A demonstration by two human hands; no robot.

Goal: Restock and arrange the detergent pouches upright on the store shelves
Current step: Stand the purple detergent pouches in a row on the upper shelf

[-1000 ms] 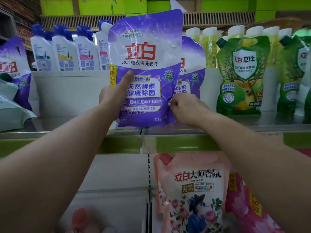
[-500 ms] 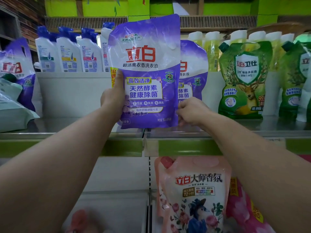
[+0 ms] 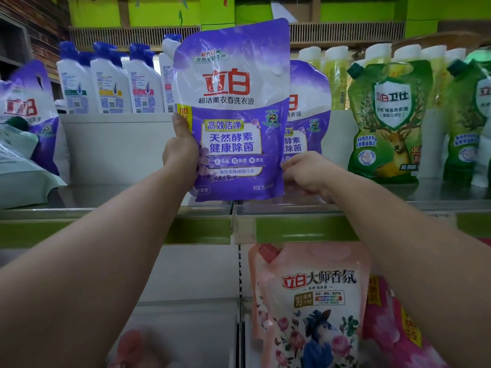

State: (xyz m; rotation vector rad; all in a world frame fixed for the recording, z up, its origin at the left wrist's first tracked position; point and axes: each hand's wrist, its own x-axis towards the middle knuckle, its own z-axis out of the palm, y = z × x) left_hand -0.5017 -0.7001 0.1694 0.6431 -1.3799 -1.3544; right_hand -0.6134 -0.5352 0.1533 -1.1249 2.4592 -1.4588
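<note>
Both hands are up at the shelf: the left hand [image 3: 182, 152] grips the purple pouch [image 3: 233, 110] at its nine o'clock edge, thumb pressed up the front, while the right hand [image 3: 308, 173] pinches its four o'clock corner. The pouch stands upright between them, its base over the metal shelf [image 3: 106, 195], in front of a second purple pouch [image 3: 308, 115].
</note>
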